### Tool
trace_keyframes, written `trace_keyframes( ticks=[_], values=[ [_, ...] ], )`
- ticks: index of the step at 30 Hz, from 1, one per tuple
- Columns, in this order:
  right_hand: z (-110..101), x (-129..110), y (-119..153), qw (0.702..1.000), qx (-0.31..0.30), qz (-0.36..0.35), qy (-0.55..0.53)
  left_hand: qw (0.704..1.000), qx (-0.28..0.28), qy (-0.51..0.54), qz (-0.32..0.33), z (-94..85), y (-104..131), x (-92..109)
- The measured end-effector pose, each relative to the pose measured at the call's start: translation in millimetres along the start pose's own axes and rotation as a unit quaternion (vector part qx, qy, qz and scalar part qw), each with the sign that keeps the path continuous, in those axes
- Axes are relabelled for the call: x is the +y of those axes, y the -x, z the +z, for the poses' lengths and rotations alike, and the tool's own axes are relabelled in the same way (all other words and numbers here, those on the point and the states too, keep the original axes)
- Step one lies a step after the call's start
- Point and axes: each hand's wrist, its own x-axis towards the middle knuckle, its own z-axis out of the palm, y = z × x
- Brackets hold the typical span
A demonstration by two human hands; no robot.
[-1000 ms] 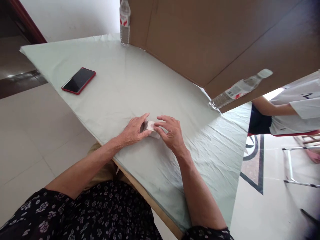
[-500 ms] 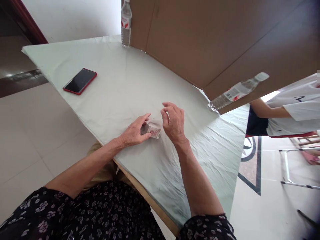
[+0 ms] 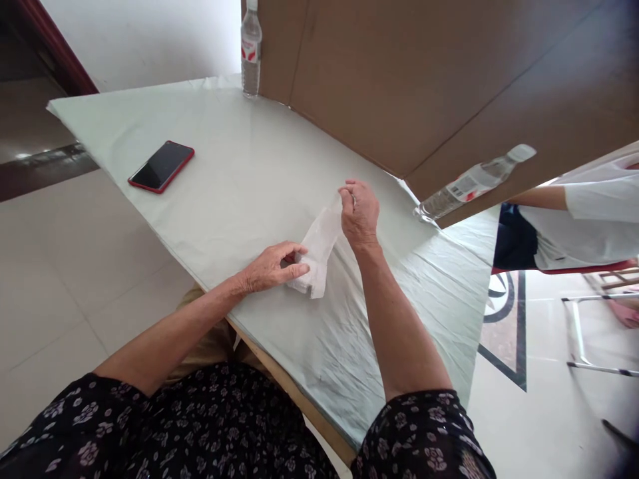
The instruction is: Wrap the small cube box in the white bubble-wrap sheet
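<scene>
Sheet [image 3: 319, 241], thin and white and seemingly partly unfolded, stretches from the loosely grasping left hand [image 3: 269, 268] to the pinching right hand [image 3: 362, 214].

Indoor room, likely home or small shop, can't tell which. Landmark: cloth-covered table [image 3: 224, 159]. Plain white wall [image 3: 144, 40] behind its far edge, dark red door frame [image 3: 64, 53] beyond its far left corner. Pale floor tiles [image 3: 44, 266] left of it; right of it, glossy floor with inlaid star medallion [image 3: 499, 293], metal-framed stool [image 3: 579, 332], seated person [image 3: 584, 226].
</scene>
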Motion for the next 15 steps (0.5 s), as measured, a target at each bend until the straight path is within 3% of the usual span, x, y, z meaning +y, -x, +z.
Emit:
trace_keyframes(
  ticks=[4,9,12,15],
  values=[
    [-23.4,-22.7,36.3,0.997,0.035,0.050,-0.043,1.000,0.015,0.013,-0.015,1.0,-1.4,-3.9],
    [-34.1,-47.1,91.1,0.993,-0.085,0.078,0.005,0.999,0.012,0.033,-0.021,0.2,-1.1,-5.9],
    [-29.3,-43.1,99.4,0.989,-0.110,0.088,0.048,0.998,0.014,0.046,-0.032,-1.7,-0.9,-5.4],
    [-31.2,-33.2,95.6,0.983,-0.102,0.150,0.020,0.998,0.045,0.015,-0.031,-2.7,-0.6,-5.1]
  ],
)
